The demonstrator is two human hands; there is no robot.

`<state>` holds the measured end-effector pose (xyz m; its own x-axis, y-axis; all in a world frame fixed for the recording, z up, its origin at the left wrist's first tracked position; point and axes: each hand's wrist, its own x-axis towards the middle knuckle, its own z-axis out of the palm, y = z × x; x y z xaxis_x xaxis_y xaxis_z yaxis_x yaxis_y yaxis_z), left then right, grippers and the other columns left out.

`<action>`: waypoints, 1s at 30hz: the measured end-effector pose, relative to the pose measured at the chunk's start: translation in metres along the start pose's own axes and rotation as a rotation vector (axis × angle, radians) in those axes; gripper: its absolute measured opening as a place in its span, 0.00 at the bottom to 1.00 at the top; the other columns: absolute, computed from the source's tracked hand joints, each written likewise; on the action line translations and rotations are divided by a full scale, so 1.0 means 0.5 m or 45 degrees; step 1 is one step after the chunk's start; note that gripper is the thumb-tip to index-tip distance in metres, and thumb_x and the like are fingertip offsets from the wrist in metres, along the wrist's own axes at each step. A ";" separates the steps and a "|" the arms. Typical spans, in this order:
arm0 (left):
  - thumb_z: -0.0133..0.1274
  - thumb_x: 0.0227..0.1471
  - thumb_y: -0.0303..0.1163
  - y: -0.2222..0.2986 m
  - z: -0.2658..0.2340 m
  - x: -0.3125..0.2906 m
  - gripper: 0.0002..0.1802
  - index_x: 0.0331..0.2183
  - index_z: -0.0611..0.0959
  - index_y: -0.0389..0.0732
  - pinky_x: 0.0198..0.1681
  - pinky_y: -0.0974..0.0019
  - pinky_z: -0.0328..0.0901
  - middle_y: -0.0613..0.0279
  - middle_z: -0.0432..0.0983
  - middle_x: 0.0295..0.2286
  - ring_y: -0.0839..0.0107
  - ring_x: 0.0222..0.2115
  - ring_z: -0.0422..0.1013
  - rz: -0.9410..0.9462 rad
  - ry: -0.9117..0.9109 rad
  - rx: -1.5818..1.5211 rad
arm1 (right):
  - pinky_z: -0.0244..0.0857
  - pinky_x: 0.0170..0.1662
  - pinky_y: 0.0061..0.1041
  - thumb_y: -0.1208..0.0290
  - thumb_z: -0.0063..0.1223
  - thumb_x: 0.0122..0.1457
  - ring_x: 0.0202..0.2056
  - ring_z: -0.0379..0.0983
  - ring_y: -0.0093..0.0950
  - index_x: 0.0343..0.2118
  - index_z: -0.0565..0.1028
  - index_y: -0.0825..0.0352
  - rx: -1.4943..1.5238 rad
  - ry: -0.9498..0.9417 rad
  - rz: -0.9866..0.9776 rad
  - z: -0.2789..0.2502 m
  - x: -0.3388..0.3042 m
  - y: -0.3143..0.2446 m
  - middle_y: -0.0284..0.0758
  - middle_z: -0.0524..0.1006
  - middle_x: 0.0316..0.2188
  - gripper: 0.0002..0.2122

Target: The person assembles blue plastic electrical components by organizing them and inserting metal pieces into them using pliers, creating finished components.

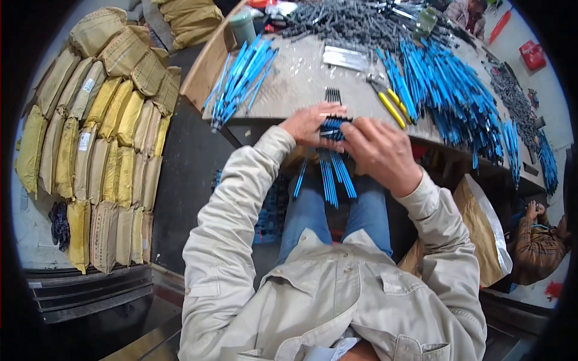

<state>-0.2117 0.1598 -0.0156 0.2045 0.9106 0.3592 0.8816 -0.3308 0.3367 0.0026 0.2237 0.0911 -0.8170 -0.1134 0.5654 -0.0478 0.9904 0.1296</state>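
Observation:
A small bundle of thin blue strips (pixel 328 180) with dark tips is between my hands at the table's front edge. Its lower ends hang over my lap and the dark tips point toward the table. My left hand (pixel 312 125) is closed round the bundle from the left. From the right, my right hand (pixel 380 150) has its fingers bent and pressed against the bundle's upper part, where a dark cross-piece shows. Fingers partly hide how the strips join it. Yellow-handled pliers (pixel 388 102) lie on the table right of my hands.
Loose blue strips (pixel 244 75) lie at the table's left corner, with a larger heap of blue strips (pixel 448 90) at the right. Small dark parts (pixel 355 24) are piled at the back. Stacked sacks (pixel 99 138) stand left. Another person (pixel 539 246) sits at the right.

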 end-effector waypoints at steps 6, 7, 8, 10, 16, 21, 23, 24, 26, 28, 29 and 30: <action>0.58 0.39 0.50 0.013 -0.003 -0.001 0.42 0.54 0.65 0.42 0.58 0.59 0.52 0.57 0.60 0.54 0.59 0.56 0.55 -0.021 0.081 -0.118 | 0.60 0.29 0.24 0.63 0.52 0.50 0.28 0.69 0.26 0.33 0.71 0.64 -0.195 0.042 -0.099 -0.012 0.022 0.003 0.30 0.69 0.25 0.11; 0.57 0.40 0.48 0.014 -0.006 -0.002 0.40 0.54 0.66 0.42 0.58 0.59 0.52 0.57 0.60 0.54 0.59 0.56 0.55 -0.018 0.077 -0.098 | 0.59 0.29 0.23 0.63 0.52 0.50 0.28 0.68 0.25 0.33 0.71 0.64 -0.256 0.036 -0.130 -0.005 0.021 0.003 0.30 0.69 0.25 0.11; 0.56 0.41 0.47 0.016 -0.006 -0.008 0.39 0.54 0.66 0.41 0.58 0.59 0.53 0.56 0.60 0.54 0.59 0.56 0.55 -0.024 0.067 -0.087 | 0.58 0.29 0.23 0.64 0.51 0.50 0.28 0.68 0.24 0.32 0.71 0.64 -0.305 0.022 -0.157 0.003 0.020 -0.001 0.29 0.69 0.24 0.10; 0.55 0.41 0.46 0.012 -0.002 -0.007 0.38 0.54 0.66 0.41 0.58 0.59 0.53 0.56 0.60 0.54 0.59 0.56 0.56 -0.018 0.060 -0.069 | 0.58 0.29 0.22 0.64 0.51 0.50 0.28 0.68 0.23 0.32 0.71 0.64 -0.366 0.015 -0.181 0.013 0.021 -0.006 0.29 0.69 0.24 0.10; 0.52 0.43 0.43 0.007 0.011 0.002 0.35 0.53 0.67 0.41 0.57 0.60 0.54 0.57 0.61 0.54 0.60 0.55 0.57 -0.093 0.063 0.003 | 0.57 0.27 0.22 0.64 0.49 0.50 0.27 0.69 0.21 0.31 0.69 0.62 -0.501 -0.121 -0.228 0.028 0.024 -0.001 0.28 0.68 0.22 0.09; 0.58 0.39 0.47 -0.009 0.018 0.001 0.40 0.53 0.66 0.40 0.57 0.59 0.54 0.51 0.62 0.52 0.57 0.54 0.58 -0.100 0.038 0.081 | 0.58 0.21 0.23 0.63 0.46 0.53 0.21 0.71 0.23 0.35 0.68 0.61 -0.419 -0.259 -0.160 0.047 0.019 -0.001 0.29 0.69 0.23 0.10; 0.57 0.40 0.46 0.010 0.003 0.005 0.39 0.53 0.67 0.41 0.57 0.60 0.54 0.53 0.61 0.53 0.58 0.54 0.58 -0.147 0.011 0.043 | 0.58 0.18 0.24 0.65 0.47 0.52 0.18 0.71 0.24 0.37 0.68 0.63 -0.382 -0.205 -0.145 0.043 0.022 0.003 0.31 0.70 0.22 0.11; 0.56 0.40 0.45 0.029 -0.010 0.013 0.37 0.53 0.67 0.43 0.57 0.60 0.54 0.54 0.60 0.53 0.58 0.54 0.57 -0.192 -0.021 0.001 | 0.59 0.16 0.24 0.67 0.48 0.51 0.16 0.70 0.25 0.39 0.67 0.65 -0.346 -0.155 -0.126 0.039 0.022 0.007 0.32 0.70 0.21 0.13; 0.55 0.41 0.43 0.034 -0.013 0.015 0.35 0.53 0.68 0.44 0.57 0.60 0.54 0.56 0.60 0.54 0.59 0.55 0.57 -0.238 -0.050 -0.037 | 0.59 0.13 0.24 0.69 0.48 0.49 0.14 0.70 0.25 0.41 0.67 0.66 -0.309 -0.101 -0.110 0.034 0.025 0.007 0.33 0.70 0.20 0.15; 0.56 0.40 0.44 0.020 -0.007 0.006 0.36 0.53 0.68 0.45 0.57 0.60 0.54 0.56 0.59 0.54 0.58 0.55 0.57 -0.182 -0.014 -0.044 | 0.60 0.12 0.26 0.69 0.48 0.50 0.13 0.70 0.27 0.42 0.67 0.65 -0.256 -0.152 -0.144 0.033 0.031 -0.002 0.34 0.70 0.21 0.15; 0.57 0.40 0.44 0.014 -0.003 0.002 0.36 0.53 0.68 0.45 0.57 0.60 0.54 0.56 0.59 0.54 0.58 0.55 0.57 -0.154 0.003 -0.048 | 0.61 0.12 0.26 0.69 0.48 0.50 0.13 0.70 0.27 0.42 0.66 0.64 -0.229 -0.179 -0.160 0.033 0.033 -0.004 0.35 0.70 0.21 0.15; 0.57 0.40 0.44 0.009 0.001 -0.001 0.36 0.53 0.68 0.45 0.57 0.60 0.54 0.56 0.59 0.54 0.58 0.55 0.57 -0.153 0.003 -0.044 | 0.61 0.12 0.26 0.69 0.48 0.50 0.13 0.70 0.27 0.42 0.66 0.64 -0.230 -0.176 -0.161 0.033 0.033 -0.004 0.35 0.70 0.21 0.15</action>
<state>-0.2074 0.1579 -0.0149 0.0969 0.9436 0.3167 0.8844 -0.2276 0.4074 -0.0203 0.2209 0.0868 -0.8823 -0.2112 0.4207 -0.0611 0.9375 0.3425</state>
